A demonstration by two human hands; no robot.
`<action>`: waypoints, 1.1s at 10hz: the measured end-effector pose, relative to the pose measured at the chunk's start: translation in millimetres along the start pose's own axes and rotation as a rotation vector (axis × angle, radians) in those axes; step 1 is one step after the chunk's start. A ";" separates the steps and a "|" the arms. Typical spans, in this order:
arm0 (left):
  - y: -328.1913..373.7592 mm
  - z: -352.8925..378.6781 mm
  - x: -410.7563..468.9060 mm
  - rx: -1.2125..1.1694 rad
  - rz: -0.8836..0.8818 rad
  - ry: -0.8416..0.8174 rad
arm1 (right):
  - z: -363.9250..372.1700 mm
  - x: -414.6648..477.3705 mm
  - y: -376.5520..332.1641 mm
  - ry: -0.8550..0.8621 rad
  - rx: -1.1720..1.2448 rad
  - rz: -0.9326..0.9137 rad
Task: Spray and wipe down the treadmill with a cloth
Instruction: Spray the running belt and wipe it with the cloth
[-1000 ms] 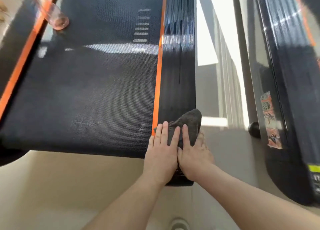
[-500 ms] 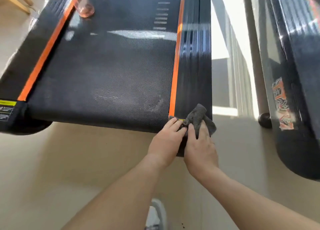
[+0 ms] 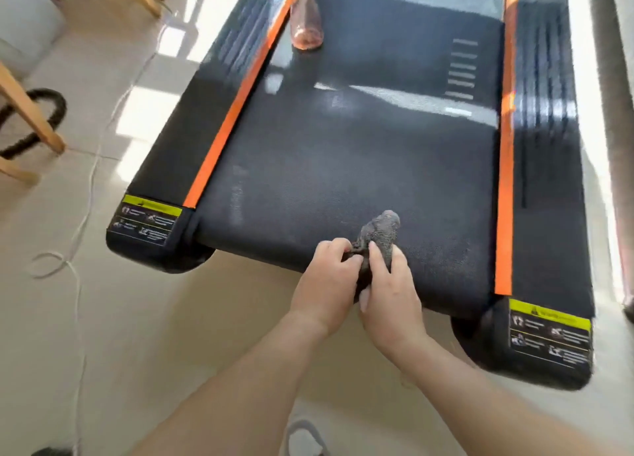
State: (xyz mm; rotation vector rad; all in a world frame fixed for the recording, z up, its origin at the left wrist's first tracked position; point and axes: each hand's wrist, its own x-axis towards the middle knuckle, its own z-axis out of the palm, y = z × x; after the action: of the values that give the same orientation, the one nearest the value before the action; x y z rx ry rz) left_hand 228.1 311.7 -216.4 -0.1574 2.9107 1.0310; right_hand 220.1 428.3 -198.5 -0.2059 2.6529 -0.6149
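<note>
The black treadmill (image 3: 343, 154) with two orange side stripes fills the middle of the view, its rear end toward me. A bunched dark grey cloth (image 3: 379, 234) is held up just above the belt's rear edge. My left hand (image 3: 326, 284) pinches the cloth's lower left part with curled fingers. My right hand (image 3: 391, 294) grips the cloth from the right, fingers wrapped around it. A clear pinkish spray bottle (image 3: 306, 20) stands upright on the belt at the far left, beside the left orange stripe.
Wooden chair legs (image 3: 31, 119) stand on the pale tiled floor at the left, by a black loop (image 3: 51, 109). A white cable (image 3: 82, 229) runs across the floor along the treadmill's left side. A grey vertical edge (image 3: 614, 78) lines the right side.
Both hands have lifted the cloth off the right side rail and carried it left to the belt's rear middle, bunching it between them. The view has swung left.
</note>
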 end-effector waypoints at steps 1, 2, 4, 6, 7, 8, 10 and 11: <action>-45.2 -47.3 -1.3 -0.002 -0.064 0.083 | 20.0 16.0 -69.6 -0.039 -0.002 -0.054; -84.4 -88.7 -7.6 -0.014 -0.174 0.099 | 40.8 23.7 -121.8 -0.084 -0.020 -0.116; -147.3 -164.1 -15.5 0.371 -0.173 0.026 | 80.3 41.9 -207.4 -0.180 0.014 -0.237; -230.6 -218.2 11.5 0.571 -0.268 0.094 | 116.0 88.0 -291.6 -0.224 0.002 -0.187; -274.7 -219.0 35.9 0.463 -0.374 0.052 | 137.7 115.8 -314.0 -0.196 -0.146 -0.204; -295.0 -205.2 42.8 0.403 -0.396 -0.044 | 156.7 124.9 -316.4 -0.206 -0.201 -0.253; -324.8 -208.1 79.8 0.490 -0.250 -0.112 | 161.7 156.7 -319.9 -0.169 -0.188 -0.194; -328.2 -211.7 112.0 0.475 -0.189 -0.127 | 152.9 180.4 -324.7 -0.176 -0.181 -0.118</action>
State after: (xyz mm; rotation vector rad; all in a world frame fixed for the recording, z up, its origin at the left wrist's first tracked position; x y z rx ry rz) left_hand 151.0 -84.1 -266.1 -0.3213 2.8557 0.2958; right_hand 137.4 37.7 -242.0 -0.4507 2.5368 -0.3733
